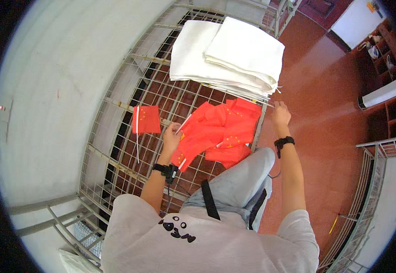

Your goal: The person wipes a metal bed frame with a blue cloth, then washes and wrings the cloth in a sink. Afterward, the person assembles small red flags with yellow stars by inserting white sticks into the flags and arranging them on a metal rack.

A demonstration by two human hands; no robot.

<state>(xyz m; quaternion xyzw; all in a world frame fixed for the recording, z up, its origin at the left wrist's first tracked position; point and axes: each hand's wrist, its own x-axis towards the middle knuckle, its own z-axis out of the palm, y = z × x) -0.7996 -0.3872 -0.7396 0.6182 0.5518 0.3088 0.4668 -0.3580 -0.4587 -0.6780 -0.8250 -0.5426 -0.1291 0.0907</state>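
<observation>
Several small red flags with yellow stars lie overlapped in a loose pile (227, 125) on the wire bed frame (132, 58). At the pile's left edge my left hand (171, 135) is closed around the white stick (184, 123) of one flag. Off the pile's upper right, my right hand (281, 116) pinches the end of a thin white stick (265, 103). What that stick joins to is hard to make out. A separate red flag (149, 119) on a longer white stick lies flat on the wires, left of my left hand.
Folded white cloths (234, 50) are stacked on the far part of the frame. A pale wall (66, 91) runs along the left. Reddish floor (318, 118) lies to the right, with wooden cubbies (384, 59) and another metal bed frame (366, 182) beyond.
</observation>
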